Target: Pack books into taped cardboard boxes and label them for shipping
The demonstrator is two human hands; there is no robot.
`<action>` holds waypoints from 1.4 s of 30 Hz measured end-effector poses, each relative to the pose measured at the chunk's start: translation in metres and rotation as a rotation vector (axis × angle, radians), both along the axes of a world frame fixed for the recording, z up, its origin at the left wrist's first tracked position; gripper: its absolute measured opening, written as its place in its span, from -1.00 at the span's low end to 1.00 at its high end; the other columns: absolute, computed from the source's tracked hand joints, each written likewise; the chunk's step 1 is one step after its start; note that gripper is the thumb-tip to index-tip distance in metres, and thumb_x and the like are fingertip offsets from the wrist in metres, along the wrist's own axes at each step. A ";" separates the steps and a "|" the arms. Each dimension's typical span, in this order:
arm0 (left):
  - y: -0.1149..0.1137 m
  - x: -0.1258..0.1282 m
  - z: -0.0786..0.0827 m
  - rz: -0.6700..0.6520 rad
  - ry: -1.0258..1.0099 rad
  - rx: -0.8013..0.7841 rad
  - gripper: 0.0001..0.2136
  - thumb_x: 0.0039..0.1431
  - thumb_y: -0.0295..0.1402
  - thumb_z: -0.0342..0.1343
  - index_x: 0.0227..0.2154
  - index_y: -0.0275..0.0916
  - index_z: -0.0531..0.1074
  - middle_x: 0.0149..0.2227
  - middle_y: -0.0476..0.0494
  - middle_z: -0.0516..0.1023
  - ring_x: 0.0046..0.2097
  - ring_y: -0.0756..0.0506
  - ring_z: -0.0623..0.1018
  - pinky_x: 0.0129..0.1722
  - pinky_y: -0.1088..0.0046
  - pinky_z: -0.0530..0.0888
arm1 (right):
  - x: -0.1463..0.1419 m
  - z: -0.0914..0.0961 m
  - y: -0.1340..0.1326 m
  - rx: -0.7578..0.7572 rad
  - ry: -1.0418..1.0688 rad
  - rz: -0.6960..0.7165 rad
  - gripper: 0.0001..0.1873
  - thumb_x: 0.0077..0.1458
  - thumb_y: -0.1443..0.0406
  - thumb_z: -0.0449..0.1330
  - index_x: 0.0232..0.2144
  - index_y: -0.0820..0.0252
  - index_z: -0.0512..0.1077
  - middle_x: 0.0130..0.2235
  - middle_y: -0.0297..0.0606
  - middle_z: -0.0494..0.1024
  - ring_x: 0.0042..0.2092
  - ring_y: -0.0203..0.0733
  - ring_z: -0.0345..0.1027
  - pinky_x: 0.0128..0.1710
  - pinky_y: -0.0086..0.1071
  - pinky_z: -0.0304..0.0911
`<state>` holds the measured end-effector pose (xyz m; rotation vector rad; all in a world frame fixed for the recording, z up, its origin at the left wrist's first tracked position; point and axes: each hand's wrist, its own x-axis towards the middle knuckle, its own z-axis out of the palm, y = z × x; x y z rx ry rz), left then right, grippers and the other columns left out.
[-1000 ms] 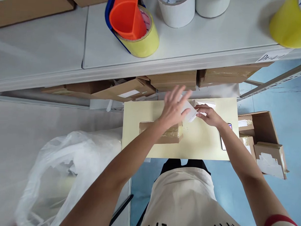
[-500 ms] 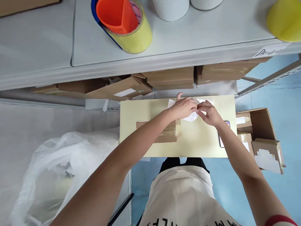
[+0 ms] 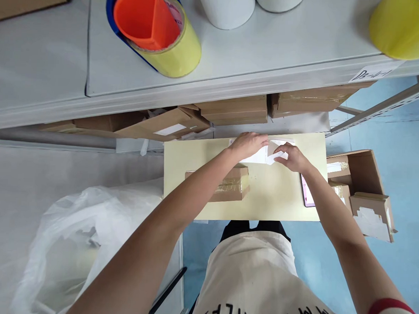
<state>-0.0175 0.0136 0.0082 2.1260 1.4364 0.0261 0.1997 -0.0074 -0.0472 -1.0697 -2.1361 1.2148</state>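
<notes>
On the small cream table (image 3: 280,200), white paper (image 3: 259,157) with a fold or seam lies near the far edge. My left hand (image 3: 249,145) rests over its left part, fingers stretched out and pressing it down. At the paper's right side, my right hand (image 3: 292,158) pinches a lifted piece of white paper (image 3: 278,155) between thumb and fingers. A taped brown carton (image 3: 229,189) lies nearer to me, partly behind my left forearm. By my right wrist a phone (image 3: 307,192) with a lit screen lies on the table, partly covered by my forearm.
Above the table's far side runs a grey shelf (image 3: 268,53) holding tape rolls (image 3: 182,50) and an orange cup-like item (image 3: 145,22). Cartons (image 3: 235,110) stand underneath. A clear plastic bag (image 3: 101,203) is at left, an open box (image 3: 367,174) with smaller cartons at right.
My hands have moved apart. The left slid a little left and flattened on the paper; the right now holds up a paper piece. More of the paper shows between them.
</notes>
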 end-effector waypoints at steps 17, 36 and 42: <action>-0.021 0.005 0.029 0.367 -0.470 0.034 -0.82 0.22 -0.30 0.06 -0.41 -0.25 0.49 -0.39 -0.05 0.60 -0.35 -0.02 0.50 -0.30 0.47 0.36 | -0.002 0.037 -0.031 -0.287 0.320 -0.279 -0.27 0.03 -0.04 0.27 0.18 0.06 0.22 0.03 -0.06 0.53 -0.01 0.01 0.48 -0.04 -0.07 0.42; -0.237 -0.044 0.080 0.865 -1.349 -0.358 -0.68 -0.22 -0.19 0.42 -0.45 -0.23 0.46 -0.47 0.00 0.57 -0.41 0.00 0.52 -0.30 0.46 0.46 | -0.107 0.139 -0.216 0.565 -0.016 -0.473 -0.69 0.17 0.23 0.20 -0.01 0.00 0.41 0.04 -0.05 0.53 0.13 0.10 0.39 0.12 0.11 0.28; -0.280 -0.072 0.104 0.781 -1.615 -0.529 -0.66 -0.20 -0.20 0.42 -0.39 -0.23 0.48 -0.38 -0.05 0.61 -0.32 -0.05 0.58 -0.18 0.38 0.49 | -0.146 0.153 -0.260 0.649 -0.120 -0.355 -0.71 0.25 0.34 0.08 -0.05 -0.05 0.47 -0.01 -0.19 0.61 0.08 0.01 0.47 0.11 0.07 0.33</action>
